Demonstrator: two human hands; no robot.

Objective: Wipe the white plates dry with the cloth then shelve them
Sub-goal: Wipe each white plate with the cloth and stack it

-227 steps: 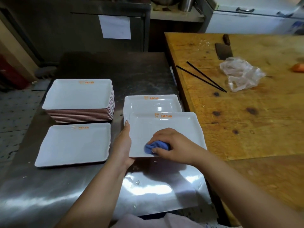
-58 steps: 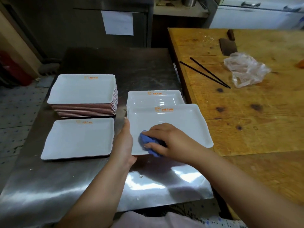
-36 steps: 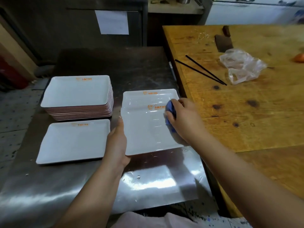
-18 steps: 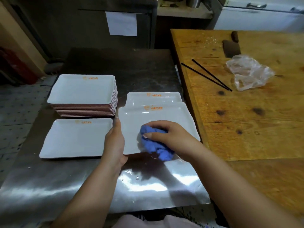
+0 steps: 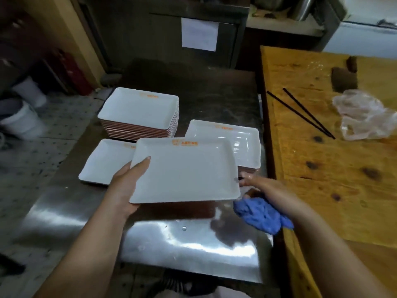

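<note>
A white rectangular plate (image 5: 184,171) with an orange logo is lifted above the steel counter. My left hand (image 5: 126,186) grips its left edge, thumb on top. My right hand (image 5: 266,190) touches the plate's right corner with its fingertips and holds the blue cloth (image 5: 262,215) bunched under the palm. Another white plate (image 5: 236,138) lies behind on a small pile. A single plate (image 5: 103,162) lies on the counter at left, partly hidden by the lifted plate. A tall stack of plates (image 5: 141,112) stands further back.
The steel counter (image 5: 182,239) has water drops and glare in front. At right is a wooden table (image 5: 333,168) with black chopsticks (image 5: 300,112), a crumpled clear bag (image 5: 365,115) and a cleaver (image 5: 343,76). White buckets (image 5: 23,117) stand on the floor at left.
The wiped plate has been lifted off the pile and shifted left over the single plate. My right hand has come off its surface, with the cloth, to its right corner.
</note>
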